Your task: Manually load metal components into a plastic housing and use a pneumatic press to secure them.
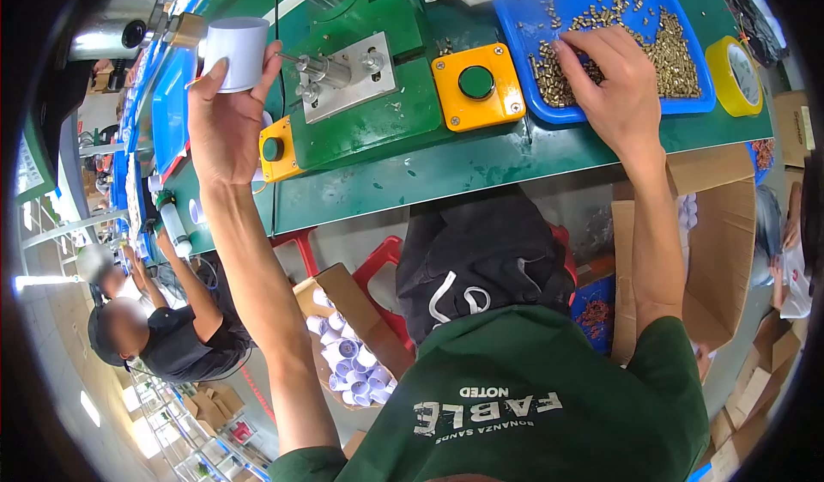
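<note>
My left hand [225,130] is raised at the left of the bench, its thumb and fingers closed round a white plastic cylinder [238,48]. Beside it stands a green press base [378,130], where a metal plate [356,87] carries an upright post and bolts. Over a blue tray [508,31] at the right, my right hand [620,83] has thumb and forefinger pinched together. What sits between those fingertips is too small to make out. Many small brass-coloured metal inserts [676,57] lie in the tray, heaped toward its right side.
Two yellow boxes with green buttons, a larger one [479,85] and a smaller one [276,149], flank the press. Yellow tape [734,77] lies right of the tray. Under the bench edge, a carton holds white cylinders [356,366]. Another carton [721,250] stands right. People work at left.
</note>
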`<action>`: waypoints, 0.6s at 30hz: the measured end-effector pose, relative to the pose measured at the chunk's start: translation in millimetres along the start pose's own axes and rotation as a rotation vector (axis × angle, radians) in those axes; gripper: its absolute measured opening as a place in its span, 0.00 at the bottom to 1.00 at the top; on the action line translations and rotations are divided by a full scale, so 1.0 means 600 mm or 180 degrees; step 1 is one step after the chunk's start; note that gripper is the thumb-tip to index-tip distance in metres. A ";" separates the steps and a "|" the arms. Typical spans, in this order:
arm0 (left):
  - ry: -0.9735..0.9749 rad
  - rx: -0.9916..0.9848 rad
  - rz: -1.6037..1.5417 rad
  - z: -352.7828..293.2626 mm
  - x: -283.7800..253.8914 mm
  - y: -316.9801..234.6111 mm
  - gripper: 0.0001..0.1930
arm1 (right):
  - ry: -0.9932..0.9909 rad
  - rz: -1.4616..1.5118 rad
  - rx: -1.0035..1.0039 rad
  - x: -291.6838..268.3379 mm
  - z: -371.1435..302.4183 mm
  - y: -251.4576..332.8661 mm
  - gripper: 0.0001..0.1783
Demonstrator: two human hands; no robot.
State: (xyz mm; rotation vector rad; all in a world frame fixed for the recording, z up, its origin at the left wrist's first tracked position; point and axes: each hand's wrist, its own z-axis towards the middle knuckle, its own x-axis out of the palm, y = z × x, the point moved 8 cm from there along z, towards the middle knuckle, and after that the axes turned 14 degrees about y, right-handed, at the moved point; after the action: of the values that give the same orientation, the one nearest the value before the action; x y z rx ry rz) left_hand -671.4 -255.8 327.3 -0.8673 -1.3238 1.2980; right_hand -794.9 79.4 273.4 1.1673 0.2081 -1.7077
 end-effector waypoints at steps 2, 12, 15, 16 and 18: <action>0.0016 -0.0067 0.0073 0.003 0.001 -0.002 0.25 | -0.0002 -0.0015 0.0001 0.001 0.000 0.000 0.07; -0.0143 -0.0113 0.0837 -0.022 -0.052 -0.031 0.29 | 0.0034 0.0078 0.0037 0.003 0.000 0.001 0.06; -0.0089 -0.0037 0.0586 -0.042 -0.066 -0.037 0.32 | 0.0044 0.0089 0.0054 0.000 0.002 0.004 0.06; -0.0112 -0.0023 0.0595 -0.051 -0.076 -0.035 0.32 | 0.0066 0.0100 0.0069 0.000 0.003 0.005 0.06; -0.0423 -0.0015 0.0126 -0.074 -0.112 -0.027 0.32 | 0.0086 0.0090 0.0069 0.001 0.005 0.007 0.06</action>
State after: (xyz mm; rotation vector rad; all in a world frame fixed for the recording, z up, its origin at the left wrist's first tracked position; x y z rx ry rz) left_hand -612.8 -313.0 325.4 -0.8258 -1.4196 1.4042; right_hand -793.5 75.5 276.0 1.2044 0.1894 -1.6740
